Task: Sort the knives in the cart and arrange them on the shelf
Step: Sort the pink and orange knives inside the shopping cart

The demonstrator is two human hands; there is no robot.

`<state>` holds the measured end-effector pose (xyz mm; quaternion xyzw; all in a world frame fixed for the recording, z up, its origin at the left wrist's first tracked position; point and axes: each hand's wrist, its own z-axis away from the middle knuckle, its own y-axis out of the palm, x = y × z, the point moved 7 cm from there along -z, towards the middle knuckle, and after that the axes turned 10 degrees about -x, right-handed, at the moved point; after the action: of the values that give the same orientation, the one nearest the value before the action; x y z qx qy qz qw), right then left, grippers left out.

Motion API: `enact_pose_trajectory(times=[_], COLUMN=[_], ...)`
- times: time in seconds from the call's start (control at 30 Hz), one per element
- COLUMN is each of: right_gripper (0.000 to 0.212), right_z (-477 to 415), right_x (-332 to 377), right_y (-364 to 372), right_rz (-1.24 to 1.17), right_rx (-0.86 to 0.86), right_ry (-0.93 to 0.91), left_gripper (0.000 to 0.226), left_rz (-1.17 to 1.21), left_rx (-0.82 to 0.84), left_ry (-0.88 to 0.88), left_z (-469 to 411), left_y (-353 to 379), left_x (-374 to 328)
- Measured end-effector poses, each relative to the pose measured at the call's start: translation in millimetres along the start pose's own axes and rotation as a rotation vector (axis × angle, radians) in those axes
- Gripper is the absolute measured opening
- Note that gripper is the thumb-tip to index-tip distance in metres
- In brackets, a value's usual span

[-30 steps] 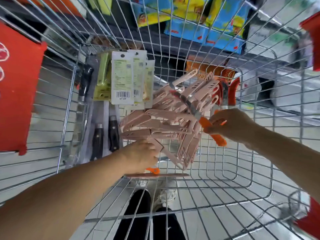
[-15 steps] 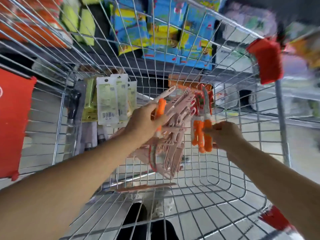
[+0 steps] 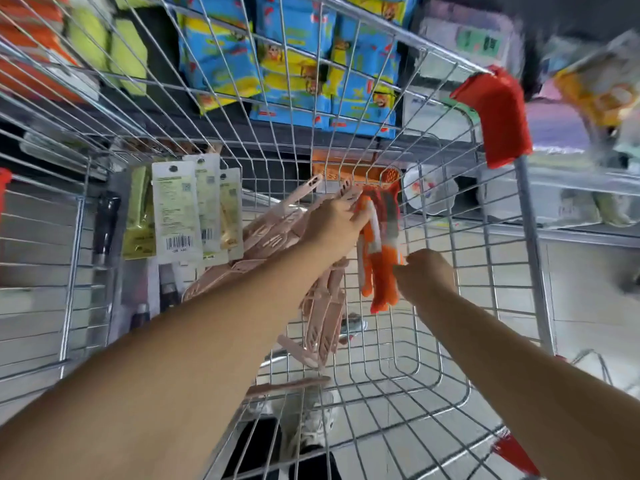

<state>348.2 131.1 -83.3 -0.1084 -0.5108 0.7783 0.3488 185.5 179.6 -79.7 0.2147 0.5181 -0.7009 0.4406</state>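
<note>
- Inside a silver wire shopping cart (image 3: 433, 341), the right hand (image 3: 427, 275) grips a bunch of orange-handled knives (image 3: 381, 275) by their lower ends, fingers curled, probably to gather one colour together.
- The left hand (image 3: 330, 226) brings a single orange-and-white knife (image 3: 370, 216) against the bunch's top, and its fingers seem to pinch it, though blur hides detail.
- Pale pink plastic knives (image 3: 322, 323) lie heaped under the left forearm, just beside the bunch.

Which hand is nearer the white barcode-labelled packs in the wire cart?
Left. The left hand sits right of the white barcode-labelled packs; the right hand is farther right, holding orange-handled knives.
</note>
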Motion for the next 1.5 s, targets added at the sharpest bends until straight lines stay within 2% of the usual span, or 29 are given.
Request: enact_pose_trajectory(times=[0.1, 0.2, 0.33, 0.4, 0.57, 0.7, 0.8, 0.93, 1.07, 1.2, 1.3, 1.37, 1.5], right_gripper=[0.019, 0.02, 0.022, 0.032, 0.033, 0.037, 0.039, 0.035, 0.049, 0.031, 0.022, 0.022, 0.031], right_z=[4.9, 10.1, 21.5, 33.3, 79.3, 109.1, 112.9, 103.5, 92.1, 83.1, 80.7, 77.1, 76.7], right_x=[3.9, 15.8, 37.2, 52.3, 99.2, 122.2, 123.0, 120.5, 121.5, 126.6, 131.8, 131.4, 128.4], right_y=[0.6, 3.7, 14.5, 19.0, 49.4, 91.2, 114.1, 119.9, 116.9, 110.1, 104.8, 104.9, 112.0], right_rz=[0.067, 0.068, 0.025, 0.024, 0.233, 0.429, 0.522, 0.402, 0.456, 0.555, 0.599, 0.592, 0.558], right_rx=[0.027, 0.028, 0.036, 0.053, 0.134, 0.194, 0.21, 0.189, 0.145, 0.142, 0.115, 0.11, 0.094], right_ry=[-0.121, -0.225, -0.336, -0.417, -0.828, -1.023, -1.031, -0.894, -0.888, -0.87, -0.918, -0.895, -0.823], left_gripper=[0.029, 0.029, 0.046, 0.051, 0.045, 0.056, 0.06, 0.063, 0.063, 0.064, 0.052, 0.052, 0.061], left_rz=[-0.13, -0.409, -0.671, -0.768, -0.876, -1.003, -1.085, -1.061, -1.022, -1.066, -1.104, -1.139, -1.231], left_rx=[0.019, 0.054, 0.069, 0.091, 0.139, 0.177, 0.21, 0.13, 0.063, 0.257, 0.253, 0.237, 0.332], left_ry=[0.066, 0.181, 0.214, 0.202, 0.212, 0.33, 0.365, 0.465, 0.588, 0.467, 0.465, 0.474, 0.518], left_z=[4.7, 11.8, 22.2, 28.0, 45.0, 54.4, 57.4, 46.1, 32.2, 24.6, 16.7, 10.7, 7.9], left_y=[-17.0, -46.8, -90.9, -109.6, -141.2, -151.7, -151.8, -150.0, -136.5, -115.6, -114.5, -117.7, -116.4], left_x=[20.0, 48.7, 85.8, 101.9, 127.9, 133.7, 142.1, 135.6, 119.8, 128.9, 128.5, 133.1, 138.6])
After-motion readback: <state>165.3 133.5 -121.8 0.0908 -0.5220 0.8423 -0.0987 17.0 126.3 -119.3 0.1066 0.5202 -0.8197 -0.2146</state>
